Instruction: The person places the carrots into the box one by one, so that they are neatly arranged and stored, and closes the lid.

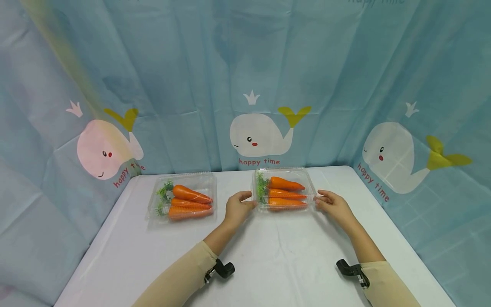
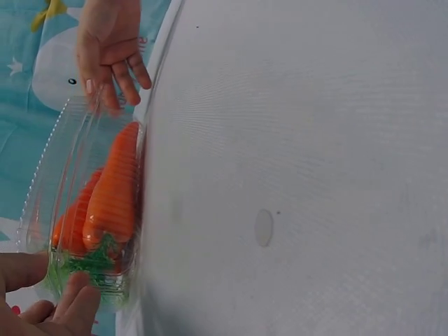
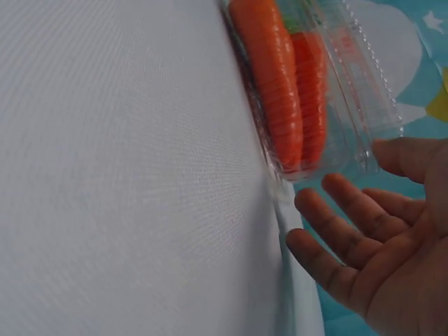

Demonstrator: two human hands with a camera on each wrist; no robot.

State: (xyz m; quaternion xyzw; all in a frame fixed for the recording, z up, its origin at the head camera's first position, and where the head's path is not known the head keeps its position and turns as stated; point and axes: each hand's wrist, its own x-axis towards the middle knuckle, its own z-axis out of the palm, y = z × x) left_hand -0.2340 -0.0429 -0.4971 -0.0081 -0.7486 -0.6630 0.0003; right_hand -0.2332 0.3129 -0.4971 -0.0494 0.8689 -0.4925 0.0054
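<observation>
A clear plastic clamshell box (image 1: 284,207) stands at the back middle of the white table, its lid down over several orange carrots (image 1: 285,183) with green tops. My left hand (image 1: 238,209) is at its left end, with the thumb and fingertips (image 2: 82,297) right at the box's edge. At the opposite end, my right hand (image 1: 334,205) has its fingers loosely spread, the thumb (image 3: 402,155) at the lid's rim and the other fingertips just off the wall. In the left wrist view the carrots' tips point toward the right hand.
To the left, a second clear clamshell box (image 1: 209,181) also contains several carrots (image 1: 189,204) with green tops. A blue curtain (image 1: 184,85) printed with whales hangs around the table (image 1: 268,260), close behind both boxes.
</observation>
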